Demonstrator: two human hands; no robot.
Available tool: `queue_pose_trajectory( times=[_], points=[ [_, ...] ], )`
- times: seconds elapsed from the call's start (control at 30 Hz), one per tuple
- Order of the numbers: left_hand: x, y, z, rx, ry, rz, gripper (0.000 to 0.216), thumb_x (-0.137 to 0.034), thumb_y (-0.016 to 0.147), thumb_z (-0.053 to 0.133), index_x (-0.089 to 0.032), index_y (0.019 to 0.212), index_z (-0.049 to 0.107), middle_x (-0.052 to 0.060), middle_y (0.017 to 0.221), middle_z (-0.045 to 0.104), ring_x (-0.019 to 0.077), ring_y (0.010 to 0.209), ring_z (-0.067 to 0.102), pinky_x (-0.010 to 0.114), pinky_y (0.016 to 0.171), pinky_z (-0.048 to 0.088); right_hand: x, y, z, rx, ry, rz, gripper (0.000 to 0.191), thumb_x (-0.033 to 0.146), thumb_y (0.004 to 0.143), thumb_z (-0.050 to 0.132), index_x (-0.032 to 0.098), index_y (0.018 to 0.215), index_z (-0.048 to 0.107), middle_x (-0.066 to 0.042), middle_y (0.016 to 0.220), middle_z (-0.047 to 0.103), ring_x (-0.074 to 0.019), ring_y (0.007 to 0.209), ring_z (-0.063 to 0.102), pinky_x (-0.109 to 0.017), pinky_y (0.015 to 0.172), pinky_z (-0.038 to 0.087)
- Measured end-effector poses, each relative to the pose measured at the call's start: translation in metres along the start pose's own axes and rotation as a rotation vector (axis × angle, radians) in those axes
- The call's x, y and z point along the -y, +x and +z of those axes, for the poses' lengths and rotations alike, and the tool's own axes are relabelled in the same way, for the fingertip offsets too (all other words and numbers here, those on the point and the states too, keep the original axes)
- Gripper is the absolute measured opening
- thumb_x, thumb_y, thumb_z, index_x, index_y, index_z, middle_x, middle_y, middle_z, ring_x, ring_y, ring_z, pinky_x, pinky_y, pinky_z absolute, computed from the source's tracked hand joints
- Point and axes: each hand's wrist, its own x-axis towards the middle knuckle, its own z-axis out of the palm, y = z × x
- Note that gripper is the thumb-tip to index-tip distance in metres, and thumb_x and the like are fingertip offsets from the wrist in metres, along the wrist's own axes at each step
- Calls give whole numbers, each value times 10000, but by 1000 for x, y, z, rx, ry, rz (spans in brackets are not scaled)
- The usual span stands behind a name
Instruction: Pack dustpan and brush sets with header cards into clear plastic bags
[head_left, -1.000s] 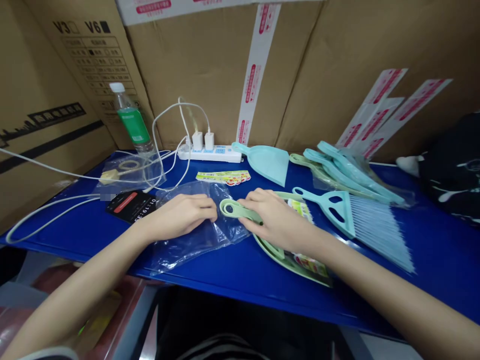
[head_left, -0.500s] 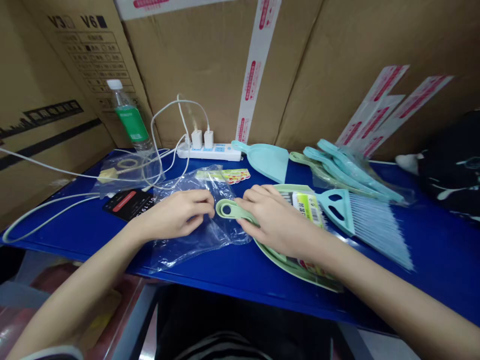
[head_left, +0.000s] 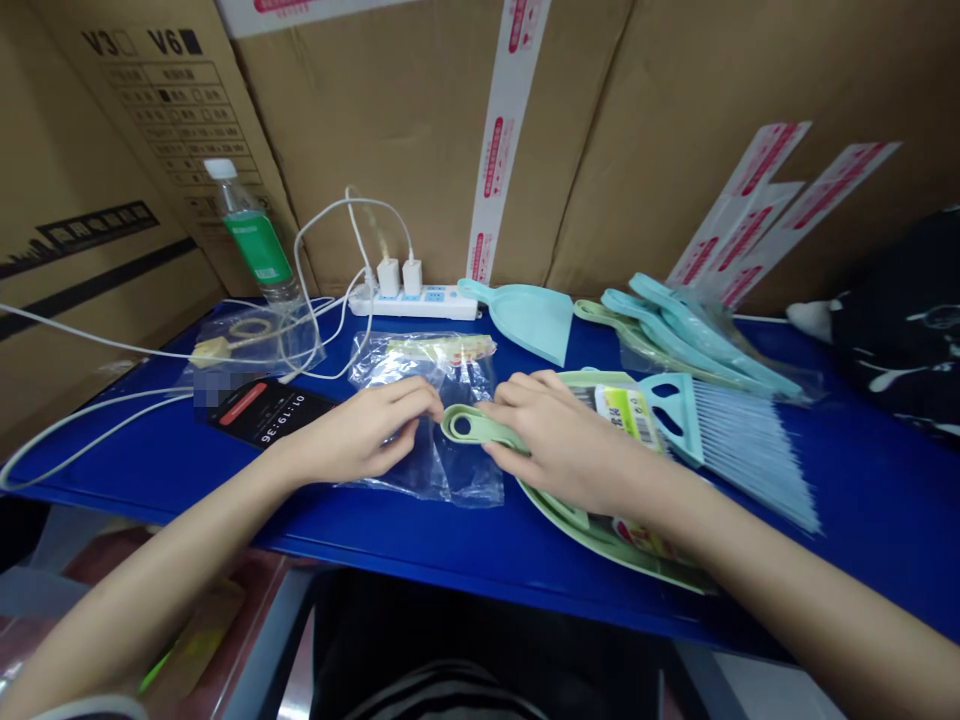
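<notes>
The right hand [head_left: 559, 440] grips the handle [head_left: 491, 430] of the green dustpan [head_left: 577, 535], hiding its middle; the forearm covers part of the printed card [head_left: 634, 412]. Left of the dustpan, the left hand's [head_left: 375, 425] fingers bend over a clear bag [head_left: 472, 480]; whether they pinch it, I cannot tell. The table's [head_left: 450, 550] front edge runs near the dustpan. The bag now overlies a paper strip [head_left: 442, 348], uncovered a second ago.

Pale green dustpan [head_left: 581, 540], light blue brush [head_left: 697, 410], deep blue tabletop [head_left: 420, 540], brown cardboard [head_left: 390, 120], red-on-white tape [head_left: 496, 150].
</notes>
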Motion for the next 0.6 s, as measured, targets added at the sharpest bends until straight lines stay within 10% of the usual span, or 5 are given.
queue_pose_trajectory(
  times=[0.6],
  points=[
    [0, 2, 3, -21, 89, 59, 213, -98, 910, 386, -175, 1025, 548, 70, 990, 578, 167, 942, 549, 296, 831, 481, -5, 2, 7, -37, 247, 21, 467, 392, 862, 592, 77, 1206, 575, -154, 1055, 637, -280, 964, 537, -413, 860, 331]
  ],
)
